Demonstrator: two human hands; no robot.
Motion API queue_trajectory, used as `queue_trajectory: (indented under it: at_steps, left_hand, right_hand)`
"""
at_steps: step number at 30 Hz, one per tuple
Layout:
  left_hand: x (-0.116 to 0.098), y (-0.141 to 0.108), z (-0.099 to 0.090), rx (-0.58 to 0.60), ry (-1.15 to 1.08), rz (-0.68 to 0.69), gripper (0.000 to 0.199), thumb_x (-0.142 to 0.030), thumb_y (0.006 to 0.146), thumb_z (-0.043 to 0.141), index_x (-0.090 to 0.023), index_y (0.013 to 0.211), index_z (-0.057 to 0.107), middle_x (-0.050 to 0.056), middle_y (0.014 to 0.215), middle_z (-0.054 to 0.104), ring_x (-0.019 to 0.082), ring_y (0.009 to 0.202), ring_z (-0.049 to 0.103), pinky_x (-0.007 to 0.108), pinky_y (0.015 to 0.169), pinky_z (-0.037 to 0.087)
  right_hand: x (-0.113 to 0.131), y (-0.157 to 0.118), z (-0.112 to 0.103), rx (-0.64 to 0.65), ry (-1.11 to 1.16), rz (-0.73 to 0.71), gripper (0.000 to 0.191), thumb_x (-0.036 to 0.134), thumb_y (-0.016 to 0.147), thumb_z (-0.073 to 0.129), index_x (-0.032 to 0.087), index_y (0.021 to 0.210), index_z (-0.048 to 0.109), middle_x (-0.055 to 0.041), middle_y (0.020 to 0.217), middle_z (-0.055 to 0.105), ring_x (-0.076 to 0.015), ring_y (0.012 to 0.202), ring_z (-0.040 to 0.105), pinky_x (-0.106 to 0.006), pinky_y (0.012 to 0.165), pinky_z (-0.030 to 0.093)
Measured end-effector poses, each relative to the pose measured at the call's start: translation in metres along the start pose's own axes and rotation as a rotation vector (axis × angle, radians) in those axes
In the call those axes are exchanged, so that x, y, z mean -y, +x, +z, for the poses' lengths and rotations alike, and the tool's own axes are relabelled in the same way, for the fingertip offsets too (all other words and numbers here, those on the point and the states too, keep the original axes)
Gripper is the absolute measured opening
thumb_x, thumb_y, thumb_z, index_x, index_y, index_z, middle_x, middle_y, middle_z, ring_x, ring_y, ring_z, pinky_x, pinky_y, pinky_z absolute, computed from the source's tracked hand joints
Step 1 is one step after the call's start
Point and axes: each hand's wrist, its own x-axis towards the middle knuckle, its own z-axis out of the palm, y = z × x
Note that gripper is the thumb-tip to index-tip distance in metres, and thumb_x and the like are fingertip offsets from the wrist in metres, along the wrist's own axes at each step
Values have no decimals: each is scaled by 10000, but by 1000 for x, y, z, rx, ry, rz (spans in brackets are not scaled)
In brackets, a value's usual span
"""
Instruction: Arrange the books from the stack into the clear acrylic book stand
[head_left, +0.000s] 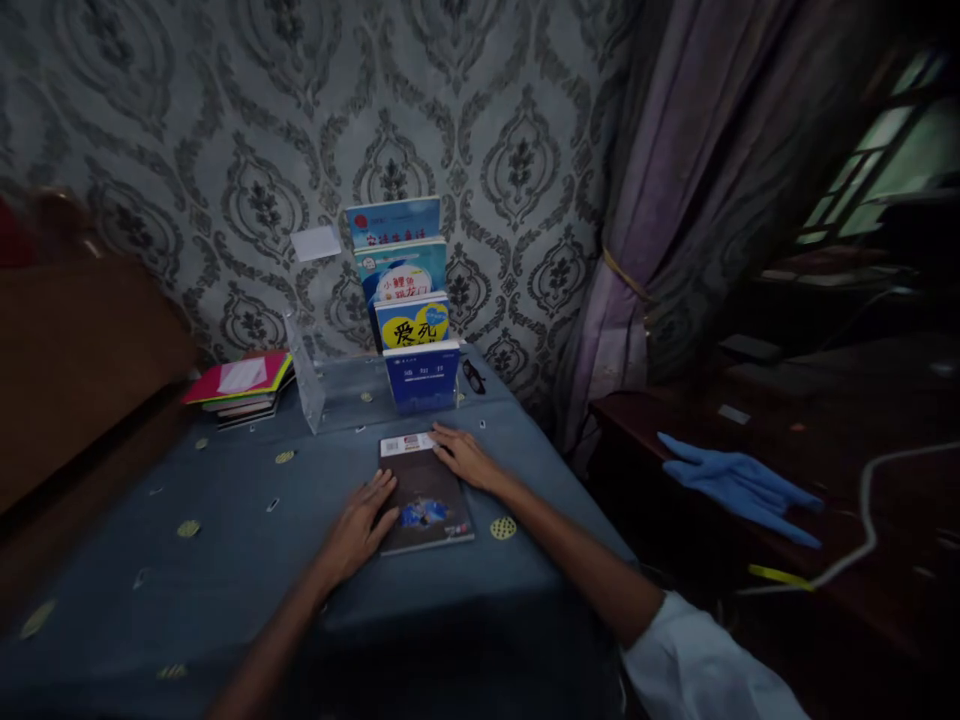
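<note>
A dark book (424,485) with a white strip along its far edge lies flat near the front of the table. My left hand (358,528) rests at its left edge, fingers apart. At the far right corner of the book, my right hand (466,458) touches the cover with fingers stretched out. Beyond the book, several books stand upright one behind another in a clear holder (306,385): a dark blue one (424,380) in front, a yellow and blue one (412,325) and lighter blue ones (401,270) behind.
Left of the holder is a stack of books with a pink one (240,376) on top. Dark glasses (473,377) lie right of the holder. A blue glove (739,485) and a pale cable (866,510) are on the brown surface at the right.
</note>
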Motion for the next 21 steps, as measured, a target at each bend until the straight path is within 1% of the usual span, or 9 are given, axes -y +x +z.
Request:
queue_trajectory:
  at_steps: [3,7,10,14,17,21]
  left_hand:
    - [-14,-21,-8,39,-11,-15,510,-395,1029,436,-220,1508,446,107,1586,412,232,1494,355,514,1224,307]
    - [-22,-38,-8,68,0,-29,615,-459,988,526,-249,1548,382,87,1618,358,242,1516,311,498,1251,255]
    - [-22,-41,-4,50,23,-17,667,-479,963,567,-251,1556,366,90,1628,343,254,1518,310,493,1251,260]
    - [-20,-40,1,3,42,-8,634,-476,970,561,-242,1537,401,102,1610,382,256,1502,347,484,1235,296]
    - [-19,-40,3,-21,55,-2,613,-462,977,555,-232,1528,414,109,1597,406,254,1496,361,486,1235,291]
    - [-21,-40,3,-19,68,-2,605,-436,979,561,-225,1525,414,108,1601,397,249,1500,352,476,1235,293]
  right_hand:
    - [-2,1,5,-1,6,6,430,261,1023,427,131,1401,585,-170,1521,507,-271,1437,450,-478,1190,339]
    - [0,-6,11,-25,2,26,431,257,1023,413,147,1403,584,-167,1533,495,-283,1443,441,-514,1191,331]
    - [5,-19,12,-41,0,17,436,259,1020,409,161,1408,583,-153,1537,495,-278,1444,439,-517,1188,344]
    - [15,-47,11,-43,4,-13,459,300,1022,406,173,1433,564,-140,1535,501,-275,1435,453,-525,1191,344]
    - [24,-69,10,-37,11,-32,469,340,1026,404,175,1434,569,-135,1532,506,-274,1424,469,-512,1190,356]
    - [35,-93,9,-46,61,-60,474,374,1028,417,192,1440,567,-129,1531,508,-272,1427,465,-507,1190,364]
